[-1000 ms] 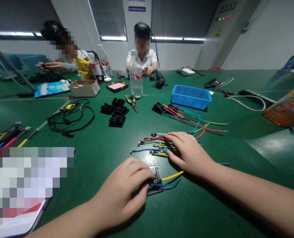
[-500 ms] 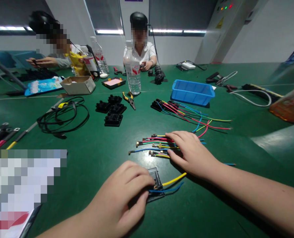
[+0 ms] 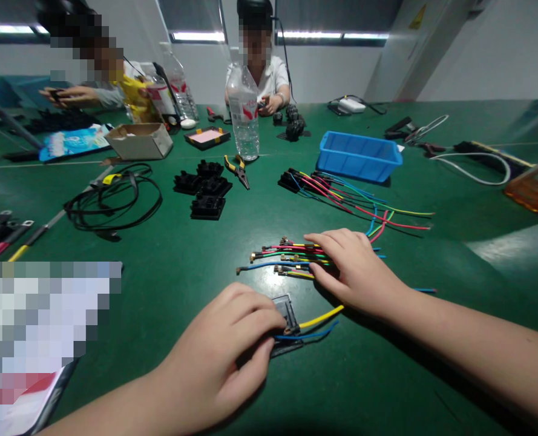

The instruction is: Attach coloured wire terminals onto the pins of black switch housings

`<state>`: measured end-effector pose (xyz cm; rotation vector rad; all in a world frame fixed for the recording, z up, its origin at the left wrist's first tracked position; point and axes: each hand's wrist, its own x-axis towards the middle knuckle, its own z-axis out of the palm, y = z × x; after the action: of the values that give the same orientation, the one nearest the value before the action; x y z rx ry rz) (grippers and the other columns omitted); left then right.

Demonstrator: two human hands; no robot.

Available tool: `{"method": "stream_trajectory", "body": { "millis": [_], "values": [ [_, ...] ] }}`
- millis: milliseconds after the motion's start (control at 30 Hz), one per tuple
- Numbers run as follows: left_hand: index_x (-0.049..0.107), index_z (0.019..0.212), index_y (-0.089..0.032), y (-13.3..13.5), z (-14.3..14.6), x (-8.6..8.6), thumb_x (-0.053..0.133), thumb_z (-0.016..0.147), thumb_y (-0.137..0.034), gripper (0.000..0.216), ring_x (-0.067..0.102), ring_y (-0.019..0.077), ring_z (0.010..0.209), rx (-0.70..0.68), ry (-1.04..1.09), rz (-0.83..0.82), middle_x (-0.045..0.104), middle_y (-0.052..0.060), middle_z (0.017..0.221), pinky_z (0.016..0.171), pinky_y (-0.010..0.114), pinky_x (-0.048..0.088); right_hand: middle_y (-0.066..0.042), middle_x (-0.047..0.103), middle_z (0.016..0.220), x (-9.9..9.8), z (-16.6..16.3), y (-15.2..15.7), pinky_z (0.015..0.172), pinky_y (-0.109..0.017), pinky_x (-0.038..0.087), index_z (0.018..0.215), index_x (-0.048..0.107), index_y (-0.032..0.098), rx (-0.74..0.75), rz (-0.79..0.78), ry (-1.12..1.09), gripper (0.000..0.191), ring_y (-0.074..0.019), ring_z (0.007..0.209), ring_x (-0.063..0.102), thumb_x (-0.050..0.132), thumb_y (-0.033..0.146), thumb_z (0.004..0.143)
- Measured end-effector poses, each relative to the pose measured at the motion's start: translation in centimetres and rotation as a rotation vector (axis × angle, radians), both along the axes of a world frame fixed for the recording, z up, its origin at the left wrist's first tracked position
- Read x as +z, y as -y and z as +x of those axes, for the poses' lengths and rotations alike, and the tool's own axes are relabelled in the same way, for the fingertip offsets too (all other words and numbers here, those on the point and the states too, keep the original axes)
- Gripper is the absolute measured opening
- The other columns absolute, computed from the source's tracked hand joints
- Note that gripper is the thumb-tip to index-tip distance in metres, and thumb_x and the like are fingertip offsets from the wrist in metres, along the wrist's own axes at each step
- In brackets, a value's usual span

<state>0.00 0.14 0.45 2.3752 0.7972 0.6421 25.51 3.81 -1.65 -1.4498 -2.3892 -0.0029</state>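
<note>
My left hand (image 3: 226, 351) is curled over a small black connector housing (image 3: 288, 316) on the green table, gripping it between thumb and fingers. A yellow wire (image 3: 321, 316) and a blue wire (image 3: 311, 335) run out of the housing to the right. My right hand (image 3: 354, 271) lies palm down on a bundle of loose coloured wires with metal terminals (image 3: 282, 259), its fingers stretched flat over them.
Farther back lie a wired black connector harness (image 3: 341, 197), a blue plastic bin (image 3: 358, 156), several black housings (image 3: 205, 194), pliers (image 3: 238, 169), a water bottle (image 3: 242, 118), coiled black cable (image 3: 112, 200) and a cardboard box (image 3: 139, 140). Two people sit across the table.
Both hands have kept their places on the housing and the wire bundle. The view has tilted down a little, so everything on the table sits slightly higher in the frame.
</note>
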Motion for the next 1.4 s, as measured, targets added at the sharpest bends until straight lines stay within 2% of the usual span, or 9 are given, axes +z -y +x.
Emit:
{"method": "stream_trajectory", "body": {
  "millis": [233, 433, 533, 867, 1033, 1133, 1233, 1300, 1400],
  "values": [
    [0.058, 0.108, -0.023, -0.02, 0.05, 0.0, 0.051, 0.085, -0.005, 0.03, 0.053, 0.0166, 0.094, 0.005, 0.022, -0.003, 0.065, 0.002, 0.099, 0.083, 0.03, 0.046, -0.01, 0.063, 0.112, 0.2, 0.03, 0.04, 0.086, -0.044, 0.039, 0.125, 0.051, 0.019, 0.026, 0.002, -0.024, 0.037, -0.0264, 0.1, 0.053, 0.051, 0.028, 0.09],
    [0.058, 0.107, -0.023, -0.06, 0.07, -0.01, 0.051, 0.085, -0.005, 0.029, 0.052, 0.0163, 0.095, 0.002, 0.012, -0.009, 0.064, 0.001, 0.101, 0.085, 0.03, 0.045, -0.012, 0.062, 0.111, 0.27, 0.06, 0.03, 0.081, -0.041, 0.045, 0.128, 0.05, 0.019, 0.139, -0.03, -0.072, 0.04, -0.0255, 0.098, 0.053, 0.05, 0.017, 0.088],
    [0.058, 0.107, -0.023, -0.05, 0.08, -0.05, 0.05, 0.085, -0.005, 0.029, 0.053, 0.016, 0.095, -0.002, 0.02, -0.003, 0.064, 0.001, 0.101, 0.085, 0.03, 0.045, -0.012, 0.063, 0.108, 0.38, -0.04, 0.08, 0.079, -0.04, 0.046, 0.126, 0.052, 0.019, 0.149, -0.035, -0.09, 0.038, -0.0243, 0.095, 0.054, 0.049, 0.015, 0.088],
    [0.059, 0.106, -0.022, -0.04, 0.08, 0.12, 0.051, 0.084, -0.005, 0.028, 0.054, 0.0161, 0.094, -0.002, 0.018, 0.005, 0.066, 0.002, 0.1, 0.084, 0.03, 0.047, -0.01, 0.065, 0.103, 0.37, 0.26, 0.16, 0.076, -0.036, 0.041, 0.117, 0.058, 0.018, 0.221, 0.065, -0.079, 0.031, -0.0212, 0.09, 0.056, 0.049, 0.012, 0.089],
    [0.059, 0.106, -0.021, -0.08, 0.09, -0.02, 0.052, 0.084, -0.005, 0.028, 0.054, 0.0158, 0.095, -0.003, 0.029, 0.013, 0.066, 0.002, 0.101, 0.086, 0.03, 0.047, -0.01, 0.065, 0.094, 0.41, 0.28, 0.28, 0.073, -0.036, 0.042, 0.112, 0.06, 0.016, 0.246, 0.103, -0.091, 0.026, -0.0211, 0.084, 0.054, 0.049, 0.014, 0.089],
    [0.059, 0.107, -0.021, 0.0, 0.04, -0.14, 0.052, 0.084, -0.006, 0.028, 0.054, 0.0161, 0.096, -0.004, 0.033, 0.018, 0.066, 0.003, 0.102, 0.087, 0.03, 0.046, -0.011, 0.065, 0.101, 0.39, 0.18, 0.26, 0.076, -0.038, 0.044, 0.117, 0.057, 0.015, 0.222, 0.093, -0.068, 0.029, -0.0226, 0.09, 0.055, 0.05, 0.017, 0.089],
    [0.059, 0.108, -0.021, 0.03, 0.01, -0.13, 0.052, 0.084, -0.006, 0.028, 0.054, 0.0163, 0.096, -0.001, 0.034, 0.021, 0.066, 0.003, 0.104, 0.087, 0.03, 0.046, -0.012, 0.062, 0.114, 0.24, 0.07, 0.12, 0.082, -0.041, 0.046, 0.122, 0.054, 0.016, 0.124, 0.029, -0.023, 0.035, -0.0262, 0.1, 0.054, 0.054, 0.026, 0.089],
    [0.059, 0.108, -0.02, 0.01, -0.01, -0.07, 0.052, 0.085, -0.006, 0.028, 0.054, 0.0164, 0.097, -0.002, 0.031, 0.018, 0.066, 0.003, 0.104, 0.087, 0.03, 0.046, -0.012, 0.062, 0.115, 0.15, 0.0, 0.01, 0.084, -0.044, 0.046, 0.123, 0.053, 0.016, 0.068, -0.012, -0.004, 0.038, -0.0278, 0.102, 0.055, 0.055, 0.031, 0.088],
    [0.059, 0.108, -0.02, -0.03, -0.06, 0.0, 0.052, 0.085, -0.006, 0.028, 0.054, 0.0162, 0.097, -0.005, 0.024, 0.008, 0.065, 0.003, 0.104, 0.088, 0.03, 0.046, -0.012, 0.064, 0.11, 0.12, -0.06, -0.03, 0.085, -0.044, 0.046, 0.121, 0.055, 0.016, 0.059, -0.051, -0.013, 0.036, -0.0278, 0.1, 0.056, 0.054, 0.031, 0.089]
  ]
}}
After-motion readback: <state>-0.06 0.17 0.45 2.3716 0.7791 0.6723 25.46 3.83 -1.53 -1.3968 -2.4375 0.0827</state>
